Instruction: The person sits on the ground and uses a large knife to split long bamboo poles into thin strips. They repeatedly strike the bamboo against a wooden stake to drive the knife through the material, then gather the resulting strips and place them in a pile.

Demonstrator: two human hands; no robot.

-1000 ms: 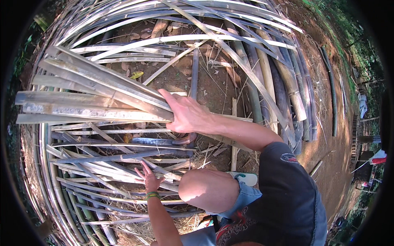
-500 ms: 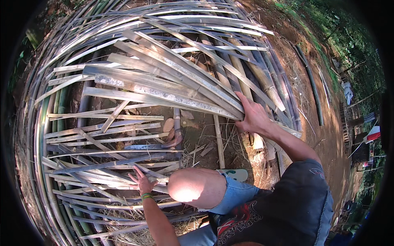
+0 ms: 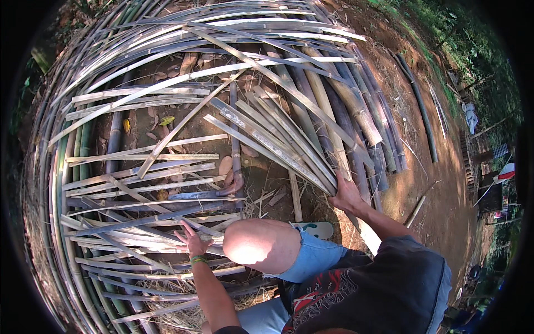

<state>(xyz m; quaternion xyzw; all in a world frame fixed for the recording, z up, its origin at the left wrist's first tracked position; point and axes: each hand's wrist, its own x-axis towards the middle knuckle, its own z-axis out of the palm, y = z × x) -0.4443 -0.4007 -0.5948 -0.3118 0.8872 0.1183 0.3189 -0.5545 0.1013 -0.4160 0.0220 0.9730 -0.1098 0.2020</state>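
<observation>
My right hand point(image 3: 348, 196) grips one end of a bundle of split bamboo strips point(image 3: 273, 140). The bundle fans out toward the upper left, over bare soil and long round bamboo poles point(image 3: 356, 108). With fingers spread, my left hand point(image 3: 193, 243) is over a layer of loose bamboo slats point(image 3: 136, 241), left of my bent knee point(image 3: 261, 245). Nothing is held in it, and I cannot tell whether it touches the slats.
Long bamboo strips point(image 3: 217, 25) cross at the far side. More poles point(image 3: 53, 183) curve along the left. A short pole with an angled end point(image 3: 236, 161) lies mid-ground. A sandal point(image 3: 318, 229) shows beyond my knee. Reddish earth point(image 3: 439, 200) and a dark pole point(image 3: 418, 106) lie to the right.
My right hand has drawn the bamboo bundle nearer and a little right, uncovering slats and leaf-strewn ground at the far left. The left hand has barely moved.
</observation>
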